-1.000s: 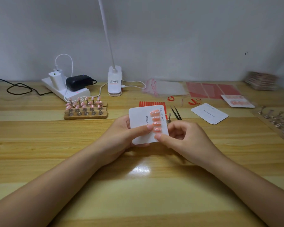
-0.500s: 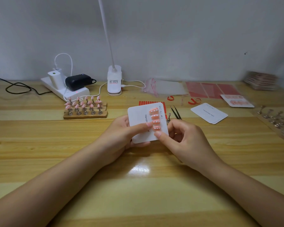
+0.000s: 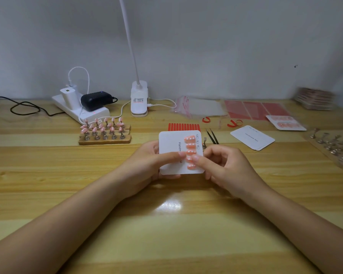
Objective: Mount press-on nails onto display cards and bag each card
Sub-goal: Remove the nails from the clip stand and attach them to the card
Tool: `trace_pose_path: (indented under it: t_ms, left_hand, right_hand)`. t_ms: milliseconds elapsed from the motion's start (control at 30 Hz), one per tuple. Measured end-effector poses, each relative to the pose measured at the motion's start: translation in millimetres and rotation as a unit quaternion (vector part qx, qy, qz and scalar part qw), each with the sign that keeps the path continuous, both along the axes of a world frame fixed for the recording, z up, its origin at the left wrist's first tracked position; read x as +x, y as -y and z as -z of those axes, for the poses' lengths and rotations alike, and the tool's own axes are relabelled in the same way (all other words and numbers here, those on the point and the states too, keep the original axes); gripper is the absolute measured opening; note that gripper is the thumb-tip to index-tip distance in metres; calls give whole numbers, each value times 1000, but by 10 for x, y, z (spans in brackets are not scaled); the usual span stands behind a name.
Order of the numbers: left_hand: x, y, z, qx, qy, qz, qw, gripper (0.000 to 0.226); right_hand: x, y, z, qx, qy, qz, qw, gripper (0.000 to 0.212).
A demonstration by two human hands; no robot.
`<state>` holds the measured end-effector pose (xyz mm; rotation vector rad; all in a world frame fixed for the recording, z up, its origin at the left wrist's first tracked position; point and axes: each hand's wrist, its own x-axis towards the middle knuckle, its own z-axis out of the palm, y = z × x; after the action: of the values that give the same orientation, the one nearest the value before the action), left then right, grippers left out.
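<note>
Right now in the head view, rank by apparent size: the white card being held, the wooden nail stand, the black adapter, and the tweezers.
1. wooden nail stand and held white card: look alike in area, and the card is nearer the camera, so unranked.
2. black adapter.
3. tweezers, smallest.

Wooden table (image 3: 48,175) bears tweezers (image 3: 213,137), spare cards (image 3: 252,137).

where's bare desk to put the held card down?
Bare wood lies in front of both hands, toward the near desk edge, and left of the wooden nail stand. Crowded: back right, with tweezers, blank cards, bags.
</note>
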<state>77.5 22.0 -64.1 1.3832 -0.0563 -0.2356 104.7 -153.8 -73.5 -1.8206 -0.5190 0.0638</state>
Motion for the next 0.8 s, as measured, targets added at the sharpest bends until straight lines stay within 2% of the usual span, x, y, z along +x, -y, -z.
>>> trace_pose_path:
  t_ms: [167, 367, 633, 800]
  left_hand:
    - [10, -23, -17, -19, -21, 20, 999, 38]
    - [6, -18, -34, 20, -6, 35, 999, 45]
    - [-30, 20, -28, 52, 16, 11, 998, 32]
    - [-20, 35, -5, 56, 22, 24, 998, 37]
  right_hand:
    - [6, 7, 8, 3, 4, -17, 1000, 24]
    - [-5, 13, -10, 13, -4, -22, 1000, 24]
    - [-35, 26, -67, 25, -43, -18, 999, 26]
    - [-33, -2, -58, 17, -27, -4, 999, 22]
